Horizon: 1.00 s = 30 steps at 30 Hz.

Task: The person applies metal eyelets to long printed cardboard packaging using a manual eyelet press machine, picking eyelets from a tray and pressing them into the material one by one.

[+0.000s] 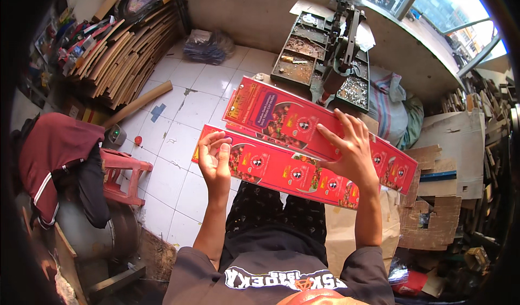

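Two long red printed card strips lie slanting before me, side by side. My right hand (349, 145) rests on the farther printed strip (281, 115), fingers stretched out and apart, thumb reaching toward the nearer strip. Over the left end of the nearer printed strip (271, 167) is my left hand (215, 156), its fingers curled in toward the thumb; whatever they may hold is hidden. Beyond the strips stands a dark metal hand press (342, 53), the far strip's edge close to its base. Flanking it, a compartment tray (295, 64) holds small metal pieces and scraps.
A second tray (355, 85) of small shiny pieces sits right of the press. Stacked boards (127, 56) lean at the far left. A red plastic stool (122, 169) and a draped maroon jacket (59, 148) are at left. Cardboard pieces (444, 159) and striped sacks (387, 104) lie at right.
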Motion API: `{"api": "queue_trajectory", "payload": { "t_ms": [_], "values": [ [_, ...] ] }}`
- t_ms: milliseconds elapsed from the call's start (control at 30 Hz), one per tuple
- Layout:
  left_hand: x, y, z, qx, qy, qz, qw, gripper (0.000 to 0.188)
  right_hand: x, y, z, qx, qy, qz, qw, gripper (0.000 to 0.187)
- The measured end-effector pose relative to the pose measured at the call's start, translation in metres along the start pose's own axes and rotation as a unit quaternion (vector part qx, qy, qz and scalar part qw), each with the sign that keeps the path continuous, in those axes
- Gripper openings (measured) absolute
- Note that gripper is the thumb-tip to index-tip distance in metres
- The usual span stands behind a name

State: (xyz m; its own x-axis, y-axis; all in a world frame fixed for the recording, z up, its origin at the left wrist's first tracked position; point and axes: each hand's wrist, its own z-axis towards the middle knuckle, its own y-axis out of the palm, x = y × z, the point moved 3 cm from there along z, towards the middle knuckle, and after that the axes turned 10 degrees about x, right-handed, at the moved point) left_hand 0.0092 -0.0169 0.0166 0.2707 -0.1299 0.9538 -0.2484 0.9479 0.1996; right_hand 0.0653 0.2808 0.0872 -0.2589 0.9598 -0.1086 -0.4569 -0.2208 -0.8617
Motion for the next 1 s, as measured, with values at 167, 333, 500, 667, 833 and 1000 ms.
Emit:
{"api": "queue_trajectory", "payload": {
  "t_ms": [167,333,500,667,833,1000],
  "values": [
    [-0.005,0.002,0.008,-0.017,0.017,0.030,0.999,0.020,0.003,0.020,-0.011,0.001,0.020,0.030,0.999,0.079],
    [-0.004,0.014,0.049,-0.043,0.106,0.158,0.981,0.020,0.070,0.004,-0.083,0.085,0.237,0.015,0.968,0.068],
    [-0.025,0.042,0.115,-0.151,0.190,0.403,0.883,0.042,0.163,0.010,-0.164,0.105,0.470,-0.090,0.872,0.079],
    [-0.077,0.080,0.146,-0.228,0.037,0.553,0.800,0.064,0.195,0.026,-0.180,0.118,0.573,0.140,0.799,0.080],
    [-0.091,0.078,0.149,-0.195,-0.013,0.577,0.793,0.068,0.192,0.028,-0.186,0.124,0.601,0.121,0.780,0.042],
    [-0.102,0.081,0.146,-0.206,0.009,0.571,0.795,0.060,0.187,0.027,-0.186,0.122,0.613,0.097,0.775,0.035]
  ]
}}
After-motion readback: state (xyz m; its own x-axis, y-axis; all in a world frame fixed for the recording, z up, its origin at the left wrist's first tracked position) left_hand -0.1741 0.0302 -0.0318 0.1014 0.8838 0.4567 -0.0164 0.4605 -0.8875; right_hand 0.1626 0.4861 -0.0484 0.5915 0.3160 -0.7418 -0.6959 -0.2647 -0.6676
